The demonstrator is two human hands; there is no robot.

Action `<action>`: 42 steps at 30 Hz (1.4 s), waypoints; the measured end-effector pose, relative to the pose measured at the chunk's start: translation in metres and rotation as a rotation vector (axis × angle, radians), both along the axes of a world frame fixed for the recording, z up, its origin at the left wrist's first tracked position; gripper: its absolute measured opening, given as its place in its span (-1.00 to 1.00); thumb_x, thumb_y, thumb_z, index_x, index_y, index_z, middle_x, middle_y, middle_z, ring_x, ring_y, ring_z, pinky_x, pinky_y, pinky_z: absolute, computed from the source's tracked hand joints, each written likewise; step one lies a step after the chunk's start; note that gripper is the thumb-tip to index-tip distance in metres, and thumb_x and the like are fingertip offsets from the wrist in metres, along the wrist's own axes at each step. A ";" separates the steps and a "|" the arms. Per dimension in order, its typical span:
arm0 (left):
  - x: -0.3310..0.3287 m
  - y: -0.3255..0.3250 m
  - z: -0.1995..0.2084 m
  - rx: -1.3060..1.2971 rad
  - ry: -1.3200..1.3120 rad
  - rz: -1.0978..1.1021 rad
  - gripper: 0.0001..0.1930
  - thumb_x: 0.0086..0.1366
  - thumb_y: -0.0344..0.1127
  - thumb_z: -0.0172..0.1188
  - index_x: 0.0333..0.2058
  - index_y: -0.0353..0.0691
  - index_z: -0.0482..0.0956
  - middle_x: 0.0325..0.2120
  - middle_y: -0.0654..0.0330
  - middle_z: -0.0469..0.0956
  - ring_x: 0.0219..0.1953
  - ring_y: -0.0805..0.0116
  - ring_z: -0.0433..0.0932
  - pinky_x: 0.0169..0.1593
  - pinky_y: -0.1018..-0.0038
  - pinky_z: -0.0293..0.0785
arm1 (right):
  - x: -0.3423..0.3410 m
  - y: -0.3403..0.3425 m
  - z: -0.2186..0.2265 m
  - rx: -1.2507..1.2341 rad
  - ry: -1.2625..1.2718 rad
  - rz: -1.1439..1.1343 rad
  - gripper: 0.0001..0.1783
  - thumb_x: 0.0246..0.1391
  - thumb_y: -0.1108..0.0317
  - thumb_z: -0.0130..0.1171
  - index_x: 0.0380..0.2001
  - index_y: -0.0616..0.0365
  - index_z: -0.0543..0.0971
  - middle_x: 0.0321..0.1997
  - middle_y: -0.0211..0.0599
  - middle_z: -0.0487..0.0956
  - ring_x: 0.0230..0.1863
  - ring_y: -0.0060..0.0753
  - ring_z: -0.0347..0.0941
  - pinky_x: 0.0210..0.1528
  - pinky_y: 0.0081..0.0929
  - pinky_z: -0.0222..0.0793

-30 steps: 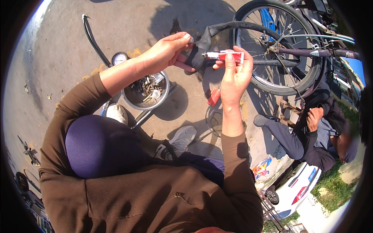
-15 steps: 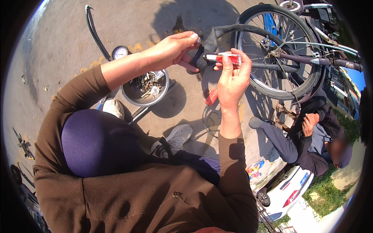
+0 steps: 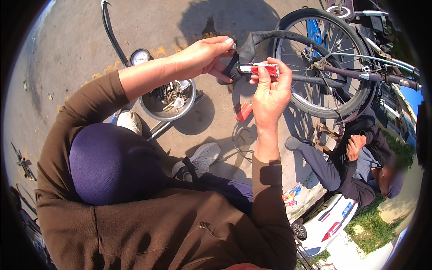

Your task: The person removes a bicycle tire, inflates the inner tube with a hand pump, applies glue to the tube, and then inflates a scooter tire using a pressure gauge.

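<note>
Just below the bicycle wheel [image 3: 315, 109], a person [image 3: 357, 182] in dark clothes sits with hands together. Across the wheel's spokes loops a black inner tube [image 3: 256, 41], its bend reaching out leftward. Well left of the wheel stands a metal bowl [image 3: 194, 96] of small scraps. Nearer the wheel, the left hand [image 3: 207, 55] grasps the inner tube; whether its thumb pinches something else, I cannot tell. Close beside the tyre, the right hand [image 3: 272, 92] clasps a red-and-white squeeze tube [image 3: 249, 68], dark end toward the inner tube.
</note>
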State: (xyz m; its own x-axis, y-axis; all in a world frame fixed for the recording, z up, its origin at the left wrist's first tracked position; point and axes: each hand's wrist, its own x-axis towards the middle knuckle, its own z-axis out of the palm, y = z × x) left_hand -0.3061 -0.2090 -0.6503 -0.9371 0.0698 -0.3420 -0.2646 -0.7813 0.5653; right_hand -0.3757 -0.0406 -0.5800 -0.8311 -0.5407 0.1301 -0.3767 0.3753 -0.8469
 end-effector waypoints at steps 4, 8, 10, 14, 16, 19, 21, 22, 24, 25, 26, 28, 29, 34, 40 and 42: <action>0.000 0.003 0.004 -0.048 -0.017 -0.004 -0.56 0.53 -0.02 -0.20 0.10 -0.28 0.32 -0.01 0.15 0.43 -0.06 0.11 0.62 0.01 0.21 0.64 | -0.002 0.000 0.003 0.031 0.014 0.026 -0.75 0.28 0.46 0.11 -0.01 0.26 0.41 -0.26 -0.28 0.58 -0.34 -0.60 0.52 -0.31 -0.63 0.52; 0.000 0.004 0.003 -0.051 -0.014 -0.001 -0.56 0.53 -0.02 -0.21 0.10 -0.28 0.32 -0.02 0.14 0.43 -0.06 0.11 0.62 0.02 0.21 0.64 | -0.002 -0.003 0.002 0.018 0.071 0.017 -0.75 0.28 0.46 0.12 -0.02 0.26 0.43 -0.26 -0.28 0.59 -0.35 -0.60 0.52 -0.32 -0.63 0.53; 0.000 0.004 0.003 -0.054 -0.016 0.003 -0.56 0.53 -0.03 -0.21 0.10 -0.28 0.32 -0.02 0.13 0.43 -0.06 0.12 0.62 0.02 0.20 0.64 | -0.001 -0.003 0.002 0.032 0.055 0.022 -0.75 0.26 0.46 0.13 -0.02 0.24 0.44 -0.29 -0.29 0.60 -0.37 -0.59 0.54 -0.32 -0.61 0.52; 0.001 0.003 0.003 -0.057 0.016 -0.003 -0.57 0.53 -0.04 -0.20 0.11 -0.28 0.32 -0.02 0.13 0.43 -0.06 0.13 0.62 0.02 0.19 0.64 | 0.001 -0.004 0.001 0.046 0.036 0.032 -0.75 0.23 0.47 0.16 -0.04 0.20 0.46 -0.36 -0.30 0.63 -0.41 -0.55 0.56 -0.35 -0.58 0.50; 0.001 0.004 0.004 -0.061 0.000 0.006 -0.57 0.53 -0.04 -0.20 0.11 -0.28 0.32 -0.01 0.13 0.42 -0.07 0.14 0.62 0.01 0.19 0.64 | -0.001 -0.003 0.003 0.066 0.064 0.016 -0.76 0.23 0.47 0.16 -0.04 0.19 0.46 -0.37 -0.30 0.63 -0.42 -0.55 0.55 -0.36 -0.58 0.50; 0.002 0.004 0.005 -0.046 0.001 0.004 -0.56 0.53 -0.04 -0.19 0.11 -0.29 0.32 -0.01 0.13 0.41 -0.07 0.14 0.62 0.00 0.18 0.65 | 0.000 -0.004 0.005 0.071 0.098 0.014 -0.75 0.28 0.45 0.12 -0.01 0.25 0.43 -0.29 -0.30 0.60 -0.37 -0.61 0.53 -0.33 -0.65 0.51; 0.002 0.004 0.005 -0.039 -0.001 0.002 -0.56 0.53 -0.03 -0.19 0.11 -0.29 0.31 -0.01 0.13 0.41 -0.07 0.15 0.62 -0.01 0.18 0.65 | -0.001 -0.003 0.003 0.086 0.109 0.028 -0.75 0.27 0.46 0.12 -0.01 0.24 0.43 -0.28 -0.31 0.60 -0.37 -0.62 0.52 -0.33 -0.65 0.51; 0.002 0.004 0.004 -0.043 -0.009 0.007 -0.56 0.53 -0.03 -0.19 0.11 -0.29 0.31 -0.01 0.13 0.41 -0.07 0.15 0.62 -0.02 0.18 0.65 | -0.001 -0.003 0.002 0.092 0.113 0.038 -0.74 0.27 0.46 0.12 -0.01 0.24 0.43 -0.28 -0.31 0.60 -0.38 -0.62 0.52 -0.33 -0.66 0.51; 0.003 0.003 0.003 -0.048 -0.022 0.018 -0.56 0.53 -0.02 -0.18 0.11 -0.28 0.32 -0.02 0.13 0.41 -0.08 0.15 0.62 -0.02 0.18 0.66 | 0.000 -0.004 0.002 0.093 0.157 0.023 -0.74 0.26 0.46 0.13 -0.01 0.23 0.43 -0.28 -0.31 0.60 -0.37 -0.61 0.53 -0.33 -0.64 0.52; 0.003 0.004 0.005 -0.052 -0.023 0.020 -0.56 0.53 -0.02 -0.18 0.11 -0.28 0.32 -0.03 0.14 0.41 -0.08 0.15 0.63 -0.02 0.19 0.66 | 0.000 -0.004 0.003 0.092 0.182 0.011 -0.74 0.26 0.46 0.14 -0.01 0.23 0.44 -0.27 -0.31 0.60 -0.37 -0.61 0.53 -0.32 -0.63 0.52; 0.003 0.005 0.007 -0.055 -0.025 0.022 -0.56 0.52 -0.02 -0.18 0.10 -0.28 0.32 -0.03 0.15 0.41 -0.09 0.15 0.63 -0.03 0.19 0.66 | 0.001 -0.003 0.004 0.114 0.213 0.027 -0.75 0.26 0.46 0.14 -0.02 0.23 0.44 -0.26 -0.31 0.60 -0.36 -0.60 0.53 -0.32 -0.62 0.53; 0.003 0.005 0.007 -0.046 -0.014 0.013 -0.57 0.52 -0.01 -0.18 0.08 -0.27 0.33 -0.04 0.16 0.41 -0.10 0.16 0.63 -0.03 0.19 0.66 | -0.001 -0.003 0.003 0.158 0.275 0.061 -0.76 0.25 0.47 0.15 -0.03 0.22 0.45 -0.25 -0.30 0.60 -0.35 -0.58 0.55 -0.30 -0.61 0.54; 0.004 0.004 0.006 -0.042 -0.010 0.010 -0.57 0.52 -0.01 -0.18 0.07 -0.27 0.34 -0.04 0.16 0.41 -0.11 0.17 0.63 -0.03 0.19 0.66 | -0.002 -0.003 0.001 0.154 0.350 0.096 -0.76 0.22 0.50 0.17 -0.05 0.21 0.46 -0.26 -0.28 0.61 -0.36 -0.54 0.56 -0.30 -0.57 0.53; 0.001 0.004 0.002 -0.075 -0.006 -0.019 -0.59 0.53 0.01 -0.21 -0.01 -0.26 0.35 -0.12 0.21 0.40 -0.13 0.19 0.63 -0.06 0.18 0.68 | -0.001 -0.004 -0.008 -0.013 0.351 0.092 -0.74 0.17 0.56 0.20 -0.07 0.19 0.48 -0.23 -0.22 0.61 -0.34 -0.48 0.59 -0.26 -0.52 0.54; 0.003 0.006 0.007 -0.177 0.013 -0.044 -0.59 0.53 0.03 -0.24 -0.05 -0.24 0.33 -0.13 0.17 0.36 -0.16 0.23 0.62 -0.10 0.21 0.69 | 0.000 -0.013 0.000 -0.339 -0.239 -0.029 -0.79 0.27 0.49 0.09 -0.06 0.26 0.39 -0.24 -0.22 0.60 -0.34 -0.48 0.58 -0.26 -0.52 0.61; 0.004 0.006 0.010 -0.186 0.031 -0.051 -0.58 0.53 0.03 -0.24 -0.05 -0.25 0.33 -0.12 0.14 0.36 -0.16 0.22 0.62 -0.10 0.23 0.69 | 0.001 -0.014 0.000 -0.320 -0.241 -0.034 -0.80 0.28 0.47 0.09 -0.06 0.27 0.39 -0.25 -0.22 0.60 -0.34 -0.49 0.58 -0.26 -0.52 0.61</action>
